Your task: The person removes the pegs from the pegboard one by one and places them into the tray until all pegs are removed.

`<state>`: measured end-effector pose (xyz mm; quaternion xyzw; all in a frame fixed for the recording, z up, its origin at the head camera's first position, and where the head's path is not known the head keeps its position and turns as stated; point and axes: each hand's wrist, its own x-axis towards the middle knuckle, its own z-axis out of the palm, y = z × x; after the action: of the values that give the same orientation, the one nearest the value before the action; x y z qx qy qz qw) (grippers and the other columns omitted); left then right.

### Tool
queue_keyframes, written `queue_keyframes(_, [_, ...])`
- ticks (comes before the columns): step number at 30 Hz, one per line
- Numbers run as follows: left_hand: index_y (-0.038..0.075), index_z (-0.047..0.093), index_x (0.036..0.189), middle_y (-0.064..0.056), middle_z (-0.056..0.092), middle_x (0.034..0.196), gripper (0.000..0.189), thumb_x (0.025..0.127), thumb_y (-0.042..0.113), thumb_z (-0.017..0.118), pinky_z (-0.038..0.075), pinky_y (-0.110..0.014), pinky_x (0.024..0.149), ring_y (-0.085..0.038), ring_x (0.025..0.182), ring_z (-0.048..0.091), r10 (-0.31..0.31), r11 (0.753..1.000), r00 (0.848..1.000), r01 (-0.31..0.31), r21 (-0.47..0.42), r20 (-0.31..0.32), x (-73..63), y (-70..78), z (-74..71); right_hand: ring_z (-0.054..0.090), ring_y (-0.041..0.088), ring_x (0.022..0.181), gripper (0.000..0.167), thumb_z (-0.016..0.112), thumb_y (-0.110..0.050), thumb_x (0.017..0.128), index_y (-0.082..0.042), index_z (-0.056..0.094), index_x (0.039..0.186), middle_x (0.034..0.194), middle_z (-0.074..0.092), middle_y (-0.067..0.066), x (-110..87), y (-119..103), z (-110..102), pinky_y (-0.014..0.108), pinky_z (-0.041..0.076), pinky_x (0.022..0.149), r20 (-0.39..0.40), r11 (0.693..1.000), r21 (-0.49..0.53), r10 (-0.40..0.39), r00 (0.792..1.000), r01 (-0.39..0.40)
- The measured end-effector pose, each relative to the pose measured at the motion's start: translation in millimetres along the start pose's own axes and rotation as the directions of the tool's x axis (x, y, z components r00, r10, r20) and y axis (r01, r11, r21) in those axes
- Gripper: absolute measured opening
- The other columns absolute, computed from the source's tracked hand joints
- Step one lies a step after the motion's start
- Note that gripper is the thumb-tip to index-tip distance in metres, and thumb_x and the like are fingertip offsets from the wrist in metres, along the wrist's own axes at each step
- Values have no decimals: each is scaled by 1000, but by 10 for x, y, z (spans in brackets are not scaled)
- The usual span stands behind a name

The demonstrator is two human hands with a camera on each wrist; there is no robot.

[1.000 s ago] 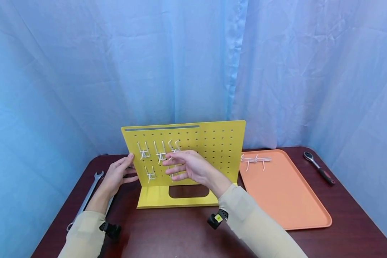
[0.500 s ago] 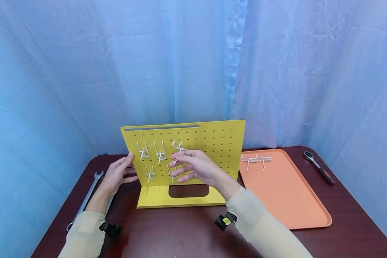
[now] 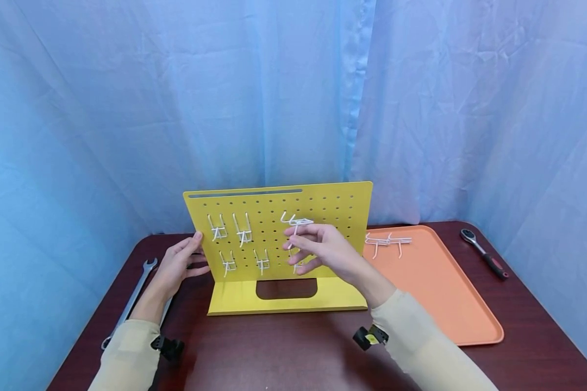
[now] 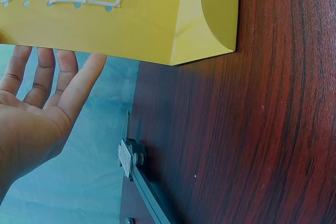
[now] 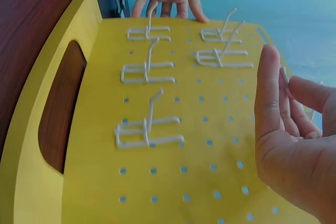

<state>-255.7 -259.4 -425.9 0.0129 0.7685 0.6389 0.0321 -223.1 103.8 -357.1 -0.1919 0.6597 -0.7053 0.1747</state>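
Note:
A yellow pegboard point(image 3: 323, 217) stands upright on its base, with several white wire hooks point(image 3: 261, 263) hung in its holes. At its left edge is my left hand point(image 3: 178, 263), thumb at the rim and fingers reaching behind the panel. The same fingers point(image 4: 68, 74) show along the edge in the left wrist view. My right hand point(image 3: 325, 250) pinches another white hook point(image 3: 300, 221) between thumb and fingertips, close in front of the upper middle of the panel. This hook's two prongs point up and left. In the right wrist view the fingers mostly hide it.
An orange tray point(image 3: 435, 293) at the right holds more white hooks point(image 3: 388, 240). Beyond it lies a ratchet point(image 3: 484, 255). At the left are a long wrench point(image 3: 132, 301) and a digital caliper point(image 4: 131, 158). Blue curtains point(image 3: 293, 98) enclose the table point(image 3: 274, 347).
My right hand has moved right along the pegboard with the pinched hook, from beside the second upper hook towards the middle. My left hand has stayed at the left edge.

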Motion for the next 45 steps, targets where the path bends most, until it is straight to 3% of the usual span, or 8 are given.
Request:
queue_keyframes(6, [2,60,128,-23,57,117,65,100,60,53,61,-42,82,-31,102,64,1,1000,1000,-1,6,-4,-2,9,0,73,29,85,47,66,-21,101,8,54,136,111,70,21,-145,-19,-196,53,61,69,-37,997,-42,-60,997,59])
queue_keyframes(17, [2,61,126,-13,61,109,64,100,60,53,61,-41,81,-32,103,65,0,1000,1000,0,3,-18,-13,-11,-7,72,30,84,47,63,-22,103,6,52,139,113,68,23,-440,-54,-568,55,60,65,-95,988,-118,-107,990,96])
queue_keyframes(22, [3,61,128,-17,60,113,64,100,60,53,61,-40,81,-30,101,65,3,1000,1000,-3,6,-13,-26,-2,-5,71,29,82,47,60,-20,105,8,50,140,114,66,24,-611,-9,-772,55,60,61,-126,980,-159,-138,982,118])
queue_keyframes(29, [5,60,131,-26,56,121,65,99,61,53,61,-40,82,-33,105,63,-8,1000,1000,8,-3,-16,-22,-12,29,71,25,82,40,60,-22,105,4,55,136,109,69,12,-824,40,-1148,48,61,61,-229,971,-224,-139,963,87])
queue_keyframes(38, [5,61,129,-27,54,123,65,98,62,54,61,-40,81,-38,107,62,-9,1000,1000,9,-7,-20,-3,-24,49,72,21,81,29,60,-21,105,-9,62,131,110,68,7,-949,119,-1638,40,62,61,-318,989,-120,-115,941,80])
queue_keyframes(45, [6,61,132,-26,55,123,65,99,62,53,61,-41,82,-38,107,62,-3,1000,1000,3,6,-18,19,-20,63,73,21,85,25,60,-22,105,-8,63,126,118,67,2,-977,260,-1961,40,62,64,-351,993,-101,-89,932,57])
